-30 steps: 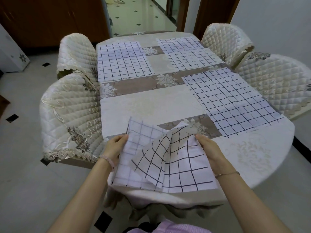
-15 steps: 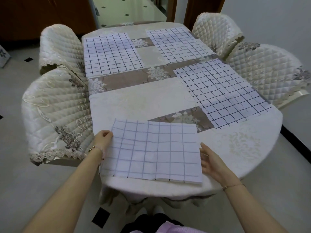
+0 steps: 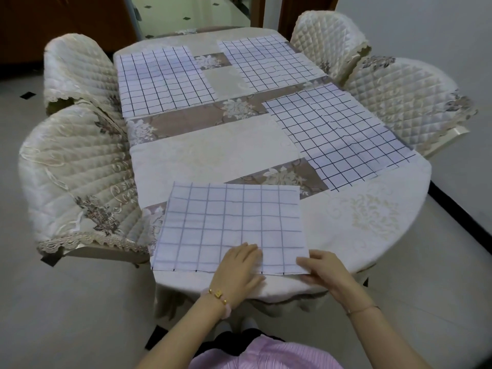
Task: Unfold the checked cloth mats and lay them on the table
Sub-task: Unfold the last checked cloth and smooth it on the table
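Head cam had us looking down at the table with its cream cloth, and honestly things looked pretty tidy. We had four checked mats down: the nearest mat sat flat at about 6 o'clock by the table's near edge, a far-left mat at 11 o'clock, a far-right mat at 1 o'clock, and a right mat at roughly 3 o'clock, its corner just beside the near one's far right corner. Our left hand lay palm down on the near mat's front edge, fingers pressed together and flat. Our right hand was at the mat's front right corner, fingertips touching the edge; we couldn't tell if it was pinching. Quilted chairs stood on both sides.
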`<state>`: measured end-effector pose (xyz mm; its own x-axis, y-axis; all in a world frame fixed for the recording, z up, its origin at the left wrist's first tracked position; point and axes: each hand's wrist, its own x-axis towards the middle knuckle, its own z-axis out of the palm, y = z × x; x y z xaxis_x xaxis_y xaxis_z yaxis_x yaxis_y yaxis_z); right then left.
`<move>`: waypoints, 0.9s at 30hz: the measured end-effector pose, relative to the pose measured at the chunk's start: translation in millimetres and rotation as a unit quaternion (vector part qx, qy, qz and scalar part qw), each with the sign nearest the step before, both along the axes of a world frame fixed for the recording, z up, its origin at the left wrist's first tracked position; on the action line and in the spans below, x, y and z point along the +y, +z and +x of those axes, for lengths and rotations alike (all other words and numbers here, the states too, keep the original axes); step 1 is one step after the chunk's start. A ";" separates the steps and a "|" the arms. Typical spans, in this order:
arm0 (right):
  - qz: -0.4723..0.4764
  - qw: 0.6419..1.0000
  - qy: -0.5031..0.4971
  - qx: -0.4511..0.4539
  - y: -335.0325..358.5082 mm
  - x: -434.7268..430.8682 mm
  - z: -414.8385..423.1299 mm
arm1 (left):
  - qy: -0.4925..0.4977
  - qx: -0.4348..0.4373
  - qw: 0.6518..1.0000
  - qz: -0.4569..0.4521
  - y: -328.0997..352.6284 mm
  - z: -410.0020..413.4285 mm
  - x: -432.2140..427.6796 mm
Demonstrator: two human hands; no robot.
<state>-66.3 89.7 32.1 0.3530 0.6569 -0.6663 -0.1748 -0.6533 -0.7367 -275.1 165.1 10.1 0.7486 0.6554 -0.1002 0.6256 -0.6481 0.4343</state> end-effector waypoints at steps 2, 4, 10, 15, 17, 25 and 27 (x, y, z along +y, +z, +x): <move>-0.001 1.000 -0.015 0.010 -2.4 -3.6 -7.1 | 0.001 0.042 0.999 -0.008 -3.9 -0.1 -2.8; 0.012 0.999 -0.037 0.016 -2.0 -3.2 -12.1 | 0.011 0.055 0.998 -0.015 -3.2 0.7 -2.9; 0.046 0.998 -0.026 0.018 13.2 4.2 -20.5 | 0.062 -0.045 0.996 -0.038 16.5 14.9 -3.0; 0.063 0.998 0.000 0.015 23.6 12.2 -19.2 | 0.120 -0.133 0.981 -0.076 37.6 25.8 3.6; 0.075 0.997 0.009 0.024 30.5 14.2 -15.5 | 0.158 -0.174 0.967 -0.096 47.3 25.6 11.9; 0.175 0.980 -0.062 0.071 60.1 31.5 20.4 | 0.310 -0.355 0.878 -0.090 117.8 -17.8 89.1; 0.182 0.972 -0.105 0.103 65.1 39.9 28.8 | 0.359 -0.391 0.843 -0.088 129.7 -37.1 107.1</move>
